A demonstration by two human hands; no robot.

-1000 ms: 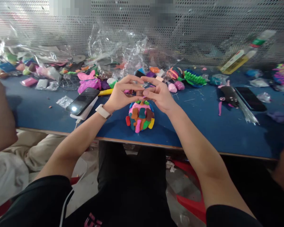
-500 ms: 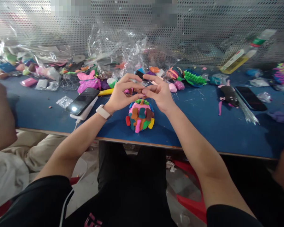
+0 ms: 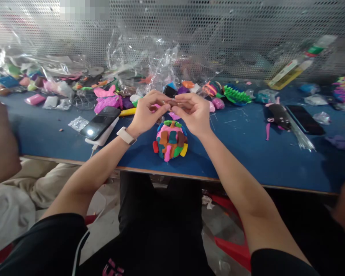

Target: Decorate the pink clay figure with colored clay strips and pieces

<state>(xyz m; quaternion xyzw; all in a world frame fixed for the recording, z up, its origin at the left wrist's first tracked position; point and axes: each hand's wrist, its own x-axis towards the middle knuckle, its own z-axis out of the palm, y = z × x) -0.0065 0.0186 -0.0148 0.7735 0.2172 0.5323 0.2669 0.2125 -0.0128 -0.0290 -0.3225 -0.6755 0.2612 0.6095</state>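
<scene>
Over the blue table, my left hand [image 3: 148,112] and my right hand [image 3: 196,113] meet, fingers bent and thumbs and fingertips closed together. Whatever is pinched between them is small and mostly covered by the fingers, so I cannot make it out. Just below them on the table sits a rounded clay model [image 3: 170,140], pink with brown, teal, green, red and yellow patches stuck on it. Neither hand touches the model. Behind the fingers lie a small black item [image 3: 170,91] and a yellow stick [image 3: 127,112].
Left of my hands, a phone [image 3: 101,122] with its light on rests on a white block with a cable. Clear plastic bags [image 3: 143,57] and clay bits line the back. A tilted bottle [image 3: 300,65] and another phone [image 3: 304,119] are at right. People's arms show at both sides.
My fingers have drawn closer together, and my right hand's fingers have come down slightly. The clay model has stayed in place.
</scene>
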